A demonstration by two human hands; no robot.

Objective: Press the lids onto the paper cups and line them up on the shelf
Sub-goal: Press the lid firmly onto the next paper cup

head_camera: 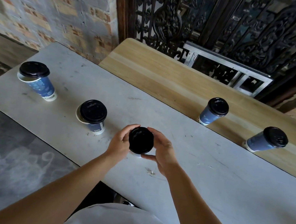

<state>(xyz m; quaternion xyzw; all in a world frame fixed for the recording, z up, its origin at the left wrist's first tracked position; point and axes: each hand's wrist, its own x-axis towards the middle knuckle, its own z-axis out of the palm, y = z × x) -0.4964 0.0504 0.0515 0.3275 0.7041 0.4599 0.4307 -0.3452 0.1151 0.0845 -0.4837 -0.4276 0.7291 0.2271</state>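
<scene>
1. Both hands are clamped on one black lid (140,140). The left hand (120,143) curls round its left edge, and the right hand (165,154) wraps the right side with the thumb underneath.
2. That lid is round, dark and glossy, and it hides nearly all of the paper cup (137,155) beneath it, which is over the middle of the grey counter (211,167).
3. To the left on the counter stand two blue patterned cups, the nearer cup (96,126) and the far cup (41,86). Each has a black lid sitting off-centre, with a crescent of white rim showing.
4. On the wooden shelf (158,71) behind the counter stand a lidded cup (208,116) and a second lidded cup (258,143), well apart, with their lids seated square.
</scene>
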